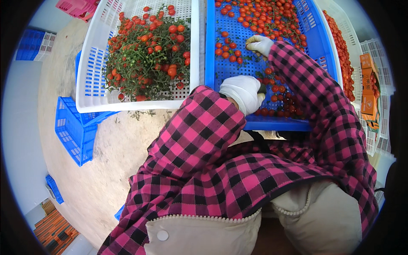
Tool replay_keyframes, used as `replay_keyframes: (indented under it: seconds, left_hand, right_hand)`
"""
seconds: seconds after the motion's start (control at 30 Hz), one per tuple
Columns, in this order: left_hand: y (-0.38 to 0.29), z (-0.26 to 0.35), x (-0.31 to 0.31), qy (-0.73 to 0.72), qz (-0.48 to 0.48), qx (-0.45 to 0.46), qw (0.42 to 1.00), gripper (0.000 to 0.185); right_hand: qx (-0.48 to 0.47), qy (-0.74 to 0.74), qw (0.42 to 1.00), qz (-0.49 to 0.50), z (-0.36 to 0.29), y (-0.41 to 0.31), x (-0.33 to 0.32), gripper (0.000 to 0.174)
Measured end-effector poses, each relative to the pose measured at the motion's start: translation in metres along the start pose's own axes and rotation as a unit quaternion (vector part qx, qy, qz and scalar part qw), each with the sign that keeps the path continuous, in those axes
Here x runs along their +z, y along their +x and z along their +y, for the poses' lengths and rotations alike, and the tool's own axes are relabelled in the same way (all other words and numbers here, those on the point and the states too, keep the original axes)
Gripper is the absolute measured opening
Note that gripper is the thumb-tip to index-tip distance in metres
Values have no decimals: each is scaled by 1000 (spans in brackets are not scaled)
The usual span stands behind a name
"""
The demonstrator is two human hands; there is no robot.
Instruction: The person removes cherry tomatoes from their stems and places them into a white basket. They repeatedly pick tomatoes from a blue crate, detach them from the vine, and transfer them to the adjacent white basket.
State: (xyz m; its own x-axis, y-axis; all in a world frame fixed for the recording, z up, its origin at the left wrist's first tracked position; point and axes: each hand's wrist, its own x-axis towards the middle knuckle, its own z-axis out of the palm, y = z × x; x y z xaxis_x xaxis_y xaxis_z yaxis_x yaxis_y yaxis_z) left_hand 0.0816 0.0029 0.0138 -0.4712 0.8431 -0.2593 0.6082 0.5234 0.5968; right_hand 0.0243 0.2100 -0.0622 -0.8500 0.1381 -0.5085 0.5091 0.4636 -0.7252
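Note:
My left hand [244, 93], in a white glove, is curled over the near left part of a blue perforated plastic crate [209, 47]. A small dark object [262, 90] shows between its thumb and fingers; its kind is unclear. My right hand [259, 45] is farther in, its glove stained at the fingertips. Its fingers are bent just right of a small cluster of red cherry tomatoes [225, 54], and whether they pinch anything is hidden. More cherry tomatoes [264, 16] fill the crate's far end. Others [288, 105] lie near its front, partly under my right sleeve.
On the left, a white crate [134, 105] holds a heap of tomato vines with fruit [146, 57]. Loose tomatoes [339, 57] fill another white crate [347, 28] at right, beside an orange carton [368, 86]. A blue crate [75, 130] lies on the floor. Pink stools [78, 8] stand far left.

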Motion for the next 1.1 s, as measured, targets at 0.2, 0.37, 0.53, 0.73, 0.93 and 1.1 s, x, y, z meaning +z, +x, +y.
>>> replay_keyframes:
  seconds: [0.2,0.37,0.53,0.73,0.93,1.1]
  left_hand:
    - [-2,4,-7,-48,122,-38,991,54]
    - [-1,3,-5,-161,105,17,981,40]
    - [3,-3,-1,-96,105,89,986,30]
    - [2,-1,-3,-101,69,42,992,25]
    - [2,-2,4,-149,21,133,980,16]
    - [3,-8,15,-84,-49,154,983,24]
  right_hand:
    - [-142,228,937,-223,-4,-92,-16,24]
    - [-194,142,955,-174,-7,-125,-2,29]
    - [-123,205,951,-195,-13,-136,2,27]
    - [-118,282,928,-211,-1,-137,7,22]
    - [20,458,830,-317,13,-134,-2,27]
    - [-56,474,873,-105,25,-147,-73,30]
